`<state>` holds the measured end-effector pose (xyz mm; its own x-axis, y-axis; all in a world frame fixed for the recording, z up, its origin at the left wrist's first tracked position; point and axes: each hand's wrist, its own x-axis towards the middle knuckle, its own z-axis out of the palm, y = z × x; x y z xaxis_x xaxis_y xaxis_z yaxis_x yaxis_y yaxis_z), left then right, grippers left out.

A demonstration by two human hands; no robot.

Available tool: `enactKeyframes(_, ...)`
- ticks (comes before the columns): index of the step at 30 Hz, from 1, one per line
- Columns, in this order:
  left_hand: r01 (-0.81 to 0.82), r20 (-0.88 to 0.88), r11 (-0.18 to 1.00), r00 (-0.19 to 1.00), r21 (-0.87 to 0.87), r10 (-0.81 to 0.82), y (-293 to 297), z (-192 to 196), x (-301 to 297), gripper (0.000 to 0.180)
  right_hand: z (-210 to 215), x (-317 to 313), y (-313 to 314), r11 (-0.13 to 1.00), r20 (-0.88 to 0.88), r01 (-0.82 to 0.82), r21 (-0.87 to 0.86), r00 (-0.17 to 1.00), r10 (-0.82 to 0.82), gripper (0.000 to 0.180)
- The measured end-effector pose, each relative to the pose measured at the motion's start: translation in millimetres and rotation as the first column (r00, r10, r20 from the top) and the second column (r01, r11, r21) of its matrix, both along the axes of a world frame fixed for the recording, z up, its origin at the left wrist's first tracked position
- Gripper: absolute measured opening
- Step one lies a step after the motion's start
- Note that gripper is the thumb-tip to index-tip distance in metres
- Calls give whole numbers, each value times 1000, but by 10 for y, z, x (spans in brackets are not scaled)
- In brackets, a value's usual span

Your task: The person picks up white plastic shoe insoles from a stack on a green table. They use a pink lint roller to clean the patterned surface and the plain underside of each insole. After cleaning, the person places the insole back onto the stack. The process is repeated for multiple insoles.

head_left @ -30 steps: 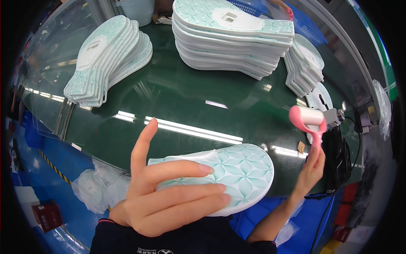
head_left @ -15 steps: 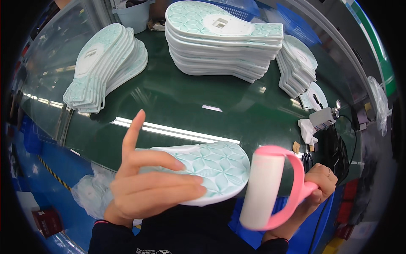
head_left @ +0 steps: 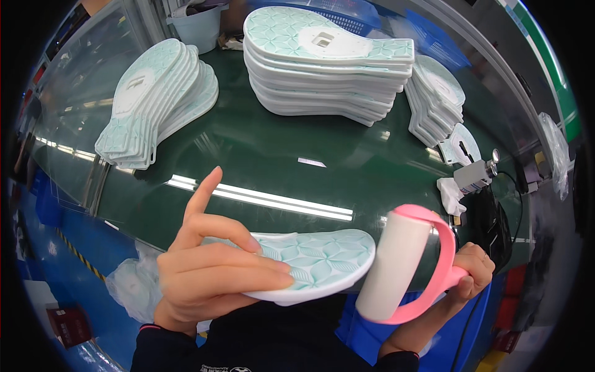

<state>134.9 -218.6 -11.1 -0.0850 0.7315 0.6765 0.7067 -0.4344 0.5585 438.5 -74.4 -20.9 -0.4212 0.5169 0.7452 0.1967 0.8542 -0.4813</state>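
Teal-patterned panel (head_left: 322, 260) beside pink-framed roller (head_left: 395, 266)

Tabletop (head_left: 248, 142): brightly lit from above; paired white strip reflections glare across mid-frame, with smaller glints at left and upper right.
Stacked boards (head_left: 325, 77): pale tops evenly lit, soft grey shading between layers.
White roller (head_left: 396, 263): outline clear, gentle shading along the barrel.
Dark clothing (head_left: 273, 341): little detail, lower centre.
Clear panel (head_left: 68, 87): hazy with reflections, upper left.
Rim: fisheye bowing, black corners, softer detail.
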Motion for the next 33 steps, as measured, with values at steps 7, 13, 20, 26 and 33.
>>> enactKeyframes(7,64,18,997,998,38,-64,-34,40,11,6,-573,329,-112,944,-174,325,-58,928,-330,64)
enactKeyframes(13,149,-49,989,988,8,-149,-53,72,-43,6,-574,302,-114,939,-108,292,-181,943,-314,65)
enactKeyframes(20,157,-26,970,986,-186,-165,-130,179,-16,13,-598,266,-96,939,-189,120,-323,964,-188,64)
enactKeyframes(26,106,-21,984,994,-145,-110,-121,134,39,27,-201,-110,-138,973,-140,-130,-189,985,104,61)
enactKeyframes(33,20,38,991,999,-133,-15,5,122,222,29,-118,-679,-104,953,-201,-300,41,932,302,59)
